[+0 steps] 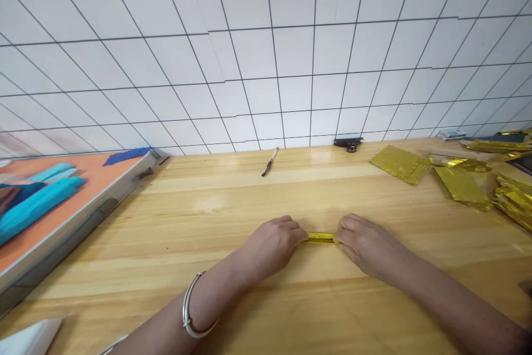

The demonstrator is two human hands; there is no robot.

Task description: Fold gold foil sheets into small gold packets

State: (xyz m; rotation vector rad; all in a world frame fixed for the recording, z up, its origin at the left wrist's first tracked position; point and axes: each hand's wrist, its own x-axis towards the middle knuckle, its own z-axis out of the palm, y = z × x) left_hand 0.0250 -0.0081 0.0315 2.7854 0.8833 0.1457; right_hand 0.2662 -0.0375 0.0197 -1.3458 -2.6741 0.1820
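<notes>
A narrow strip of gold foil paper [321, 237] lies level just over the wooden table [174, 266], stretched between my two hands. My left hand [279, 241], with a silver bangle on its wrist, is closed on the strip's left end. At the right end my right hand [363, 244] pinches it with bent fingers. Only the middle of the strip shows; both ends are hidden under my fingers. A fold or crease seems to run along its length.
Gold foil sheets [399, 165] and crumpled foil pieces [515, 200] lie at the right. A pen [270, 162] and a black clip [349, 144] are near the tiled wall [291, 50]. To the left, an orange-topped board [97, 178] bears turquoise rolls [45, 205].
</notes>
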